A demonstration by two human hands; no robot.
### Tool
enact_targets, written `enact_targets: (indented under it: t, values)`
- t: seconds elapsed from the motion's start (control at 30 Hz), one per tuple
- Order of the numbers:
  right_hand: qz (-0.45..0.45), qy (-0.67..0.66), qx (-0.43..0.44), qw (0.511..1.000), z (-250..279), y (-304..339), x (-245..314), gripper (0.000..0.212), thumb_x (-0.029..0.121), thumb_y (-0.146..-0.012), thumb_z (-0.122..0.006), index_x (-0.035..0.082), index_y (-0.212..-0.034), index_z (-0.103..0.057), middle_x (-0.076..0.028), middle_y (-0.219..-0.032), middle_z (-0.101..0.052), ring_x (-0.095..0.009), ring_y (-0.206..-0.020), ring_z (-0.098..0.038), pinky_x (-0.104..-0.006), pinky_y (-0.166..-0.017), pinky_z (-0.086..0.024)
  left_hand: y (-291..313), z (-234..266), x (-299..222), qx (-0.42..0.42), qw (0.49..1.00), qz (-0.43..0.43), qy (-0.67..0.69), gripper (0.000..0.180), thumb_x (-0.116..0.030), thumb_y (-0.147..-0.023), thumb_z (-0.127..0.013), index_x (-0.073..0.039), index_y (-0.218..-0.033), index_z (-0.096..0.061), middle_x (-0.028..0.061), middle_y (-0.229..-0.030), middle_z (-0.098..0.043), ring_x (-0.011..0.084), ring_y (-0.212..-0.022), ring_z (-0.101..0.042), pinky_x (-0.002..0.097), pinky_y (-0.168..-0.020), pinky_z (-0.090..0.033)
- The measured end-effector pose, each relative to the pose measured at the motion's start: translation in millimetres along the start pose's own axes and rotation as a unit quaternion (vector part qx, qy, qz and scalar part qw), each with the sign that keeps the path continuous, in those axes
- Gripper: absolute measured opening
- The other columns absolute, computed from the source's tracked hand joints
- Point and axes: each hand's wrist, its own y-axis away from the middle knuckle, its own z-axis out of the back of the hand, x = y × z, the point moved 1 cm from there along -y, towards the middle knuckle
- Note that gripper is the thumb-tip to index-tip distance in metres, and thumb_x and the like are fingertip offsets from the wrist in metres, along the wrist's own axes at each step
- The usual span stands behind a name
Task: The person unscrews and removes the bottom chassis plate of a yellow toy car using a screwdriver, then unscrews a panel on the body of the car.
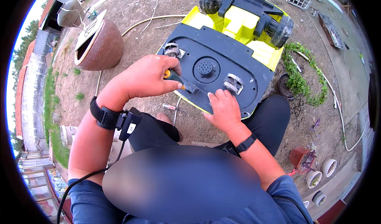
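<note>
An upturned ride-on toy car, with a yellow body and a dark grey underside point(238, 59), leans over my knees. My left hand point(145, 77) is closed around a screwdriver point(173, 77) with a yellow and dark handle. Its front end points at a raised dark part point(191, 89) near the underside's near edge; the tip cannot be made out. Flat against the same edge lies my right hand point(227, 109), fingers apart and touching the plastic. Two small caster wheels, a left one point(172, 49) and a right one point(233, 83), flank a round perforated disc point(206, 68).
Two big black wheels, one point(211, 0) left and one point(282, 31) right, top the car's far end. A large brown pot point(104, 45) stands at left. Right of the car are a potted vine point(299, 79) and a hose point(335, 97). A thin tool point(171, 107) lies below my left hand.
</note>
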Motion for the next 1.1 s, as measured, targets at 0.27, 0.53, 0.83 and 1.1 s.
enact_targets:
  t: [0.27, 0.53, 0.83, 1.1]
  values:
    - [-0.026, -0.076, -0.004, 0.997, -16, -55, 39, 0.068, 0.033, -0.065, -0.093, 0.003, -0.12, -0.065, -0.011, -0.111, -0.059, -0.033, -0.104, -0.058, -0.0433, -0.09, -0.051, -23, -20, 82, 0.039, 0.914, -0.116, 0.386, 0.024, -0.021, -0.095, -0.075, 0.0, -0.087, -0.068, 0.0068, -0.091, -0.072, 0.0166, -0.088, -0.067, 0.0331, -0.079, -0.053]
    - [0.099, -0.47, -0.078, 0.873, -97, -191, 73, 0.027, 0.022, -0.093, -0.072, 0.011, -0.117, -0.071, -0.017, -0.114, -0.073, -0.027, -0.105, -0.071, -0.0344, -0.096, -0.055, -55, -54, 163, -0.072, 0.81, -0.268, 0.517, 0.031, -0.007, -0.089, -0.076, -0.002, -0.069, -0.053, 0.0116, -0.068, -0.06, 0.0317, -0.065, -0.063, 0.0385, -0.063, -0.051]
    - [0.032, -0.394, -0.106, 0.912, -181, -217, 60, 0.013, 0.013, -0.082, -0.068, 0.007, -0.073, -0.06, -0.01, -0.072, -0.059, -0.031, -0.07, -0.06, -0.0413, -0.085, -0.054, -81, -86, 214, -0.266, 0.765, -0.35, 0.471, 0.035, -0.014, -0.077, -0.088, -0.009, -0.073, -0.054, 0.0061, -0.068, -0.057, 0.0287, -0.056, -0.053, 0.0385, -0.055, -0.038]
    - [0.061, -0.372, -0.124, 0.918, -169, -209, 66, 0.011, 0.013, -0.086, -0.069, 0.006, -0.088, -0.061, -0.011, -0.085, -0.061, -0.03, -0.081, -0.061, -0.0432, -0.088, -0.054, -68, -90, 184, -0.414, 0.745, -0.265, 0.452, 0.035, -0.021, -0.08, -0.084, -0.009, -0.068, -0.054, 0.0064, -0.064, -0.048, 0.0266, -0.052, -0.051, 0.0398, -0.051, -0.033]
